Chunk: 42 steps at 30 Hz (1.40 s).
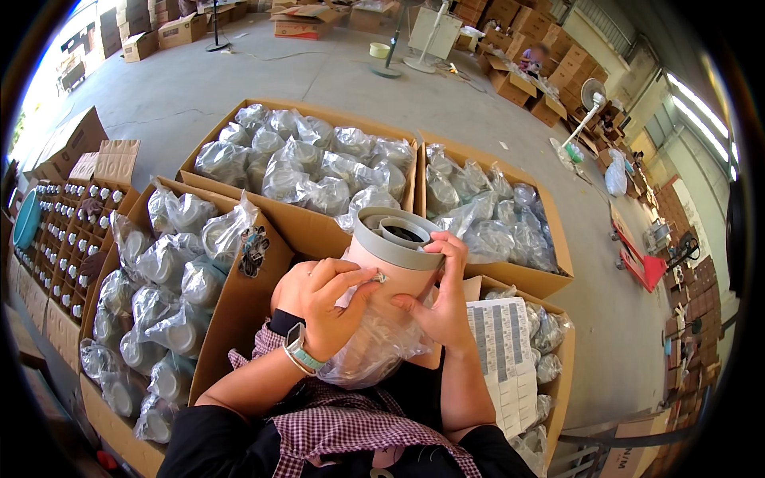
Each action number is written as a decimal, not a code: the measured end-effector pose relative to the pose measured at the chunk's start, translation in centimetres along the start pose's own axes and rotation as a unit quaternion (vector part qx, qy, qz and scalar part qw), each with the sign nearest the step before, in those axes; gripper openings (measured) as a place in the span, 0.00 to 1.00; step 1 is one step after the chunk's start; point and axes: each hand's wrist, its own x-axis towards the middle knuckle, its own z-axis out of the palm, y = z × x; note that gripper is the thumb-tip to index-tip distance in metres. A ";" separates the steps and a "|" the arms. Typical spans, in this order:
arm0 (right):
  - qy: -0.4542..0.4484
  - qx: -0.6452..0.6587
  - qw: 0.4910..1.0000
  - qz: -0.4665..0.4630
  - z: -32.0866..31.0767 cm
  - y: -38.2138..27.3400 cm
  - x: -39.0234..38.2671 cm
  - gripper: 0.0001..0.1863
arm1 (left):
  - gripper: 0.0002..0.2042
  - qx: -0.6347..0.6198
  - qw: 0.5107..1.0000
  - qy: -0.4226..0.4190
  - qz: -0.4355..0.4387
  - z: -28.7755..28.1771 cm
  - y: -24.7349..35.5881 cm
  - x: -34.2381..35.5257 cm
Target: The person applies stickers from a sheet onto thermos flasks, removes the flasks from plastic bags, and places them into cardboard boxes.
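In front of my chest is a pink, round container (402, 271) with a thick grey rim and a grey ring-shaped part around a dark opening on top. My right hand (446, 299) grips it from the right, with fingers at the rim and thumb on the pink side. The fingertips of my left hand (331, 299) are pinched together against its front left, at a small whitish bit too small to make out. Below, a clear plastic bag (374, 350) hangs crumpled around the container's lower part, hiding its base.
Open cartons of bagged containers stand left (159, 287), ahead (303, 159) and right (494, 207). A printed sheet (504, 350) lies over the near-right carton. Farther off are a divided crate (68, 231), a red pallet jack (641, 263), a standing fan (590, 103) and a seated person (534, 57).
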 end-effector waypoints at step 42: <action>0.024 0.029 0.999 0.020 -0.3 -1.4 -1.1 0.44 | 0.08 0.041 0.997 -0.060 0.008 0.2 0.7 0.7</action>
